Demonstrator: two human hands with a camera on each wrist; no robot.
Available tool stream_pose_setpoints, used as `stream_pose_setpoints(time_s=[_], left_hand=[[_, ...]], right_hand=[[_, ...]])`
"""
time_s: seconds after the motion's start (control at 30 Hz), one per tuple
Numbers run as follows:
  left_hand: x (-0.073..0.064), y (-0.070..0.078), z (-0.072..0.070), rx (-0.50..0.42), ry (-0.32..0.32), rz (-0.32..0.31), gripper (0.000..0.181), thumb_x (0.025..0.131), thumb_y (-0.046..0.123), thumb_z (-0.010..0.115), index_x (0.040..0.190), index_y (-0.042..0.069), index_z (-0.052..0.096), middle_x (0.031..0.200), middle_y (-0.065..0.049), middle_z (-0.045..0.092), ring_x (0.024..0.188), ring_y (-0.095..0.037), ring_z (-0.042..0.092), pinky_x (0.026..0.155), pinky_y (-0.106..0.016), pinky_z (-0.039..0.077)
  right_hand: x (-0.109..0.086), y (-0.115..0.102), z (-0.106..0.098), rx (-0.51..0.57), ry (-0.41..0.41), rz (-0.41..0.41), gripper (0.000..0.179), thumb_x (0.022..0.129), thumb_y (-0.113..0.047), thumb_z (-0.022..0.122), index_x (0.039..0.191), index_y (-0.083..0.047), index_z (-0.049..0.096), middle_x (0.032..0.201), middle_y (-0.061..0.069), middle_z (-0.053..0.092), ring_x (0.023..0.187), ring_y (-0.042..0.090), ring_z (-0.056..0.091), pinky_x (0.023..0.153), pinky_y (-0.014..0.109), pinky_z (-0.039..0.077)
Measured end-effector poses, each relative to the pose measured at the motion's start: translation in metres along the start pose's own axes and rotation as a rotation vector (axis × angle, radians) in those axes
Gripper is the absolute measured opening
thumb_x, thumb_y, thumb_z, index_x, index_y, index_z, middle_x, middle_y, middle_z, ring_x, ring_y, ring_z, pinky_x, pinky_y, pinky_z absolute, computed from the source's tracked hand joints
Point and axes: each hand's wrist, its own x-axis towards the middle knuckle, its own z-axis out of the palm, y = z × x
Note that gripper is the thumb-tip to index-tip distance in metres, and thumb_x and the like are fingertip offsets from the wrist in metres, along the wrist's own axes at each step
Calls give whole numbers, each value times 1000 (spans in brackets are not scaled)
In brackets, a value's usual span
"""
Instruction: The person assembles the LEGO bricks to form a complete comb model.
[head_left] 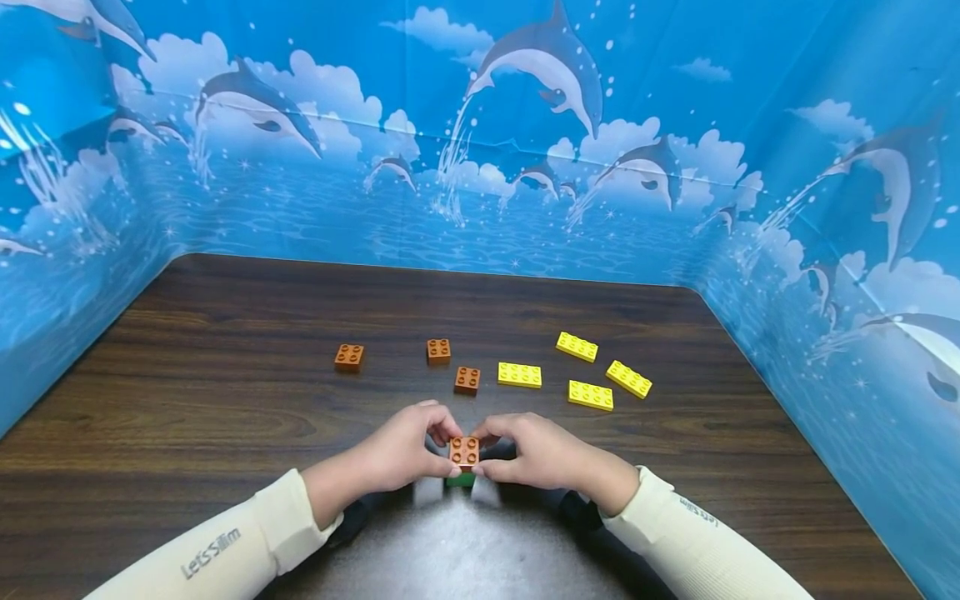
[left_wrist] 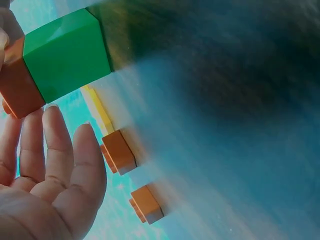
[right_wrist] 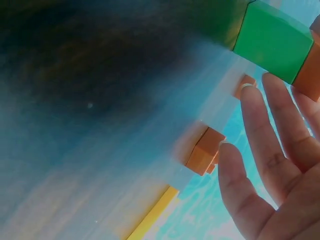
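Note:
An orange-brown toy building brick (head_left: 464, 451) with studs on top sits over a taller green block (head_left: 461, 480), near the front middle of the table. From the left, my left hand (head_left: 408, 450) pinches the brown brick between thumb and fingers. My right hand (head_left: 534, 452) does the same from the other side. In the left wrist view the green block (left_wrist: 67, 55) stands on the table, flush against the brown brick (left_wrist: 20, 77); the other fingers are spread below it. The right wrist view shows the green block (right_wrist: 272, 42) with fingertips close beside it.
Beyond the hands lie loose brown bricks: one on the left (head_left: 349, 357), one in the middle (head_left: 438, 352) and a nearer one (head_left: 467, 380). Several flat yellow bricks (head_left: 519, 375) lie to the right. A blue dolphin-print sheet (head_left: 450, 200) surrounds the dark wooden table (head_left: 225, 400).

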Motion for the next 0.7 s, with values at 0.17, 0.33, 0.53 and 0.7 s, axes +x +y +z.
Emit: stream_pose_setpoints(time_s=[0.17,0.33,0.53,0.7], left_hand=[[3,1,1,-18,-4,-63,27,73,4,82,93,6,63,92,-3,55,86,-19,55,75,-31,48],[1,2,1,-2,7,-71,28,72,4,82,92,6,63,91,-3,55,86,-20,54,75,-32,46],[-1,3,2,13,17,-49,28,72,5,82,92,6,63,90,-3,55,85,-18,55,76,-33,46],[0,4,3,21,27,-59,28,73,5,81,94,6,63,91,-2,55,86,-18,55,78,-35,46]], right_hand=[[-1,-2,-2,-21,-6,33,29,92,-30,66,117,-17,64,107,-7,67,101,8,63,87,32,51],[1,-3,-3,-56,-9,45,29,90,-33,67,115,-19,65,105,-11,67,98,5,62,85,29,51],[-4,0,-11,-15,-11,75,45,91,-38,66,129,-16,59,119,-4,64,106,10,59,92,36,48],[-14,11,-26,70,77,143,53,90,-38,67,134,-11,55,128,1,60,116,18,56,98,45,45]])
